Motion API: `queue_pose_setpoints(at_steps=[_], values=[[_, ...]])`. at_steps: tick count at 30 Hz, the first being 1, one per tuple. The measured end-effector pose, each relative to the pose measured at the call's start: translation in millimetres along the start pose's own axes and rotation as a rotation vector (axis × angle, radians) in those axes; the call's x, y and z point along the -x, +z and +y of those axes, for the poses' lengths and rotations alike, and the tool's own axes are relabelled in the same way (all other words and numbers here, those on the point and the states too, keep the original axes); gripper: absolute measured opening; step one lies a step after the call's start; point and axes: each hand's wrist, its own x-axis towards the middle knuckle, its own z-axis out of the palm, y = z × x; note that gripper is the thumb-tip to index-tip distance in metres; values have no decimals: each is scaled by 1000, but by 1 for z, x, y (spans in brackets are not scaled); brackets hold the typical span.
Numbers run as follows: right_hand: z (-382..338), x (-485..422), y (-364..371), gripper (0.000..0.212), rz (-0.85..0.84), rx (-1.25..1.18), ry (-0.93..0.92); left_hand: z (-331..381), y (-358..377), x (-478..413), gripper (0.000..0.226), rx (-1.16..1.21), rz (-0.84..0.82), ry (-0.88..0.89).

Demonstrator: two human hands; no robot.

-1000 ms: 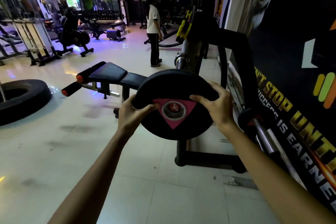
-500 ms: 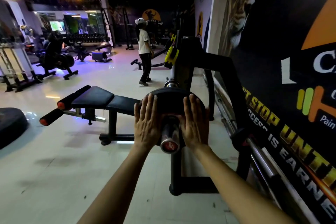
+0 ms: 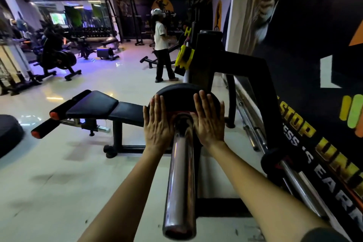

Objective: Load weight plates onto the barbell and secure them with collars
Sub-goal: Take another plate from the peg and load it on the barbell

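A black weight plate (image 3: 181, 95) with a red centre sits far down the chrome barbell sleeve (image 3: 181, 173), which runs from the bottom of the view away from me. My left hand (image 3: 158, 124) lies flat against the plate's face left of the sleeve, fingers straight and together. My right hand (image 3: 209, 119) presses flat on the plate just right of the sleeve. Neither hand grips anything. No collar is visible on the sleeve.
A black rack frame (image 3: 255, 76) rises behind the plate on the right, with a yellow part (image 3: 184, 58) on its upright. More bars (image 3: 290, 175) lean along the right wall. A black bench (image 3: 98, 107) stands left. A person (image 3: 161, 45) stands further back.
The plate went from being held in both hands in front of the sleeve to sitting on it. With flat palms it has slid further along, so more bare sleeve shows toward me.
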Motion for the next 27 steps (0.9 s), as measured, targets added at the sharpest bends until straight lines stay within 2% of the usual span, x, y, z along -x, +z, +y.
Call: queue_pose_setpoints(at_steps=[2, 5, 8, 11, 17, 21, 25, 27], values=[[6, -10, 18, 58, -3, -31, 13, -6, 18, -13, 95, 3, -8, -1], [12, -23, 38, 57, -25, -111, 31, -12, 36, -34, 84, 3, 20, 24], [21, -31, 52, 66, -56, -155, 35, -19, 49, -47, 102, -30, -58, 35], [24, -32, 59, 66, -74, -126, 59, -20, 54, -51, 101, -23, -83, 30], [22, -29, 47, 65, -229, -142, 61, -18, 46, -47, 78, 6, -90, 26], [14, -25, 21, 55, -272, -208, 89, -10, 19, -39, 62, 178, -97, 2], [2, 17, -9, 55, -428, -299, 222, -1, -13, -6, 57, 353, -160, -169], [-5, 56, -27, 63, -558, -334, 311, 4, -28, 25, 54, 382, -226, -262]])
